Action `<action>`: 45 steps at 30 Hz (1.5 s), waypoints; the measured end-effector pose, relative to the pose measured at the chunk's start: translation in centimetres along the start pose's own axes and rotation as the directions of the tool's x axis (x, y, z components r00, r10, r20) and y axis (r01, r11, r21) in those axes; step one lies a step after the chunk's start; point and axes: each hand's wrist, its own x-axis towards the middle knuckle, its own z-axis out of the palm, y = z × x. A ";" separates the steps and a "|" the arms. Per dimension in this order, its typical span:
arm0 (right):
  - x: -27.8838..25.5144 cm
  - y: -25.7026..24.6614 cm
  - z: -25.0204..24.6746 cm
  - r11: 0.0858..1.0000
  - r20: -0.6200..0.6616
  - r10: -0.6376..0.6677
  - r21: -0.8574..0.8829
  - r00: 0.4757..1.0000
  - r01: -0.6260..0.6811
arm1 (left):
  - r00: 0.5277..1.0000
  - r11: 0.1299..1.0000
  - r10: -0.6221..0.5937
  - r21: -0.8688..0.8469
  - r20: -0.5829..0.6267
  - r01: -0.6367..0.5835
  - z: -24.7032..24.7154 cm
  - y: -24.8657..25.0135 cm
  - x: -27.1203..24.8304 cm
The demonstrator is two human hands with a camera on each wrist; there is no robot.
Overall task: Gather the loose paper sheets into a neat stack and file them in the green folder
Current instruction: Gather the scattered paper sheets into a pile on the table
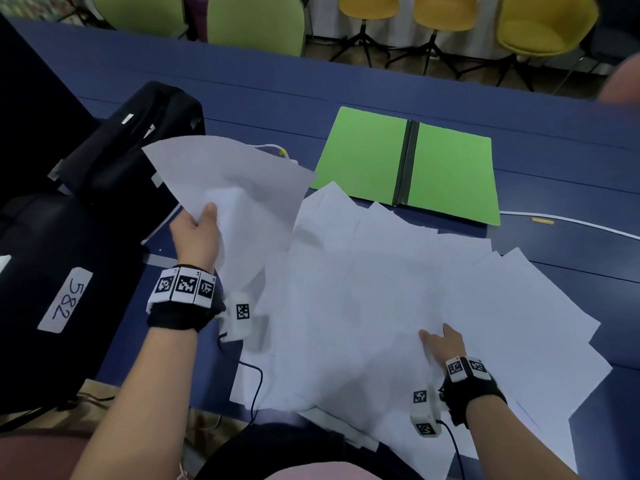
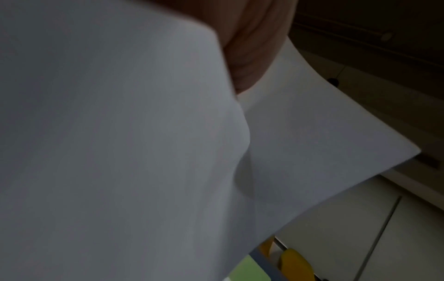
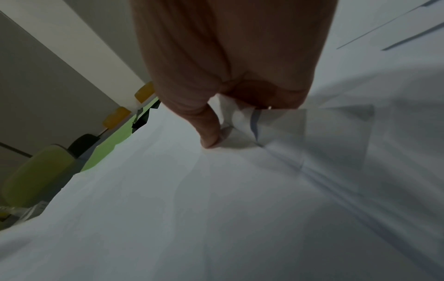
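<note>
From the head view, the left hand (image 1: 197,233) held a few white sheets (image 1: 235,188) lifted off the blue table (image 1: 242,81), thumb on top of the paper and the other fingers hidden beneath it, so it gripped them by their near edge. The lifted sheets curved upward and fanned out toward the far left. The right hand (image 1: 441,344) lay low on the spread of loose paper (image 1: 381,289) that covered the near part of the table, fingers reaching into the sheets; whether they pinched a sheet could not be told here. The green folder (image 1: 412,164) lay open and flat at the far side, its dark spine in the middle, its near edge just touched by the farthest sheets. A black bag (image 1: 138,147) sat to the left, a white cable (image 1: 571,221) ran along the table to the right of the folder, and green and yellow chairs (image 1: 443,8) stood beyond the table.

In the left wrist view, paper filled nearly the whole picture, with part of the left hand (image 2: 250,47) showing at the top against the sheets it held.

In the right wrist view, the right hand (image 3: 228,66) pressed down on the paper, the thumb (image 3: 209,131) bent with its tip on a sheet and a raised corner of paper caught between thumb and fingers. A strip of the green folder (image 3: 115,140) showed at the left beyond the sheets.
</note>
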 end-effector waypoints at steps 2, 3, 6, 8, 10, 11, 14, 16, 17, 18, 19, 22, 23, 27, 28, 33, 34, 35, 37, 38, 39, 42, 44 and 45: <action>-0.1 -0.1 0.0 1.000 0.013 -0.005 0.019 1.000 0.004 | 0.999 0.998 0.021 -0.061 -0.041 -0.024 0.2 1.0 -0.2; -0.2 -0.1 0.0 1.000 0.019 -0.014 0.017 1.000 0.014 | 0.999 0.995 0.018 -0.101 -0.048 -0.022 0.3 1.6 -0.1; 0.2 0.3 0.2 0.999 0.021 -0.034 0.002 0.999 0.034 | 0.999 0.974 0.033 -0.227 0.035 -0.024 1.1 2.7 -0.7; 0.1 0.3 0.2 0.998 0.038 -0.054 -0.016 0.998 0.055 | 0.989 0.994 0.040 -0.102 0.142 -0.025 2.4 2.1 -2.0; -0.2 -0.1 0.0 0.996 0.073 -0.086 -0.016 0.994 0.088 | 0.975 0.994 0.000 0.103 0.221 -0.024 3.7 0.2 -4.1; -0.3 -0.2 0.0 0.995 0.096 -0.101 -0.010 0.990 0.102 | 0.968 0.974 -0.035 0.223 0.248 -0.022 4.2 -1.5 -5.1; -1.1 -0.6 -0.5 0.991 0.163 -0.129 0.041 0.978 0.124 | 0.921 0.804 -0.260 0.593 0.289 0.040 4.2 -7.7 -7.3; -1.0 -0.3 -0.7 0.994 0.208 -0.107 0.018 0.972 0.105 | 0.900 0.684 -0.352 0.727 0.258 0.059 3.4 -10.9 -7.7; -1.0 -0.2 -0.7 0.997 0.233 -0.080 0.028 0.969 0.076 | 0.905 0.683 -0.350 0.727 0.242 0.070 3.3 -11.8 -8.0; -0.7 0.1 -0.6 0.997 0.255 -0.059 0.071 0.965 0.042 | 0.909 0.721 -0.343 0.687 0.238 0.092 3.3 -12.2 -8.4; -1.1 0.1 -0.6 0.995 0.285 -0.051 0.101 0.957 0.023 | 0.906 0.774 -0.347 0.620 0.244 0.129 3.4 -12.5 -8.8; -2.1 -0.3 0.6 0.970 0.312 -0.120 0.237 0.943 0.045 | 0.867 0.859 -0.407 0.443 0.288 0.257 4.3 -12.4 -9.7; -2.9 -0.8 1.2 0.965 0.304 -0.157 0.251 0.940 0.080 | 0.846 0.863 -0.438 0.404 0.302 0.302 4.6 -12.4 -9.7; -4.1 -1.8 2.6 0.976 0.281 -0.211 0.120 0.936 0.184 | 0.822 0.847 -0.482 0.402 0.305 0.348 4.9 -12.3 -9.5; -3.9 -1.7 2.5 0.978 0.277 -0.206 0.099 0.938 0.185 | 0.815 0.838 -0.492 0.422 0.307 0.347 4.7 -12.4 -9.5; -2.1 -1.2 -0.8 0.947 0.075 -0.321 0.005 0.944 0.322 | 0.820 0.805 -0.510 0.480 0.259 0.349 4.1 -13.7 -9.3; -1.4 -0.8 -2.1 0.953 -0.011 -0.302 0.013 0.953 0.302 | 0.824 0.802 -0.508 0.487 0.250 0.347 4.3 -13.8 -9.5; -0.5 -0.2 -3.7 0.955 -0.102 -0.294 0.005 0.950 0.296 | 0.828 0.797 -0.506 0.497 0.242 0.342 4.5 -13.8 -9.6; 1.3 1.2 -7.2 0.968 -0.213 -0.250 -0.090 0.945 0.236 | 0.835 0.791 -0.501 0.510 0.226 0.337 4.6 -13.6 -10.0; 2.1 2.1 -9.0 0.976 -0.234 -0.201 -0.137 0.951 0.172 | 0.839 0.791 -0.496 0.515 0.223 0.331 4.8 -13.5 -10.1; 2.9 3.1 -10.7 0.979 -0.251 -0.152 -0.173 0.956 0.110 | 0.842 0.791 -0.492 0.517 0.220 0.327 4.8 -13.4 -10.2; 4.5 5.8 -14.4 0.963 -0.274 -0.033 -0.267 0.961 -0.044 | 0.853 0.789 -0.483 0.520 0.198 0.326 5.0 -13.1 -10.7; 4.9 6.9 -15.6 0.941 -0.282 -0.004 -0.327 0.959 -0.092 | 0.862 0.792 -0.474 0.516 0.181 0.327 5.1 -13.3 -10.9; 5.1 7.1 -16.0 0.929 -0.288 -0.009 -0.356 0.958 -0.099 | 0.866 0.793 -0.469 0.515 0.174 0.326 5.1 -13.2 -11.1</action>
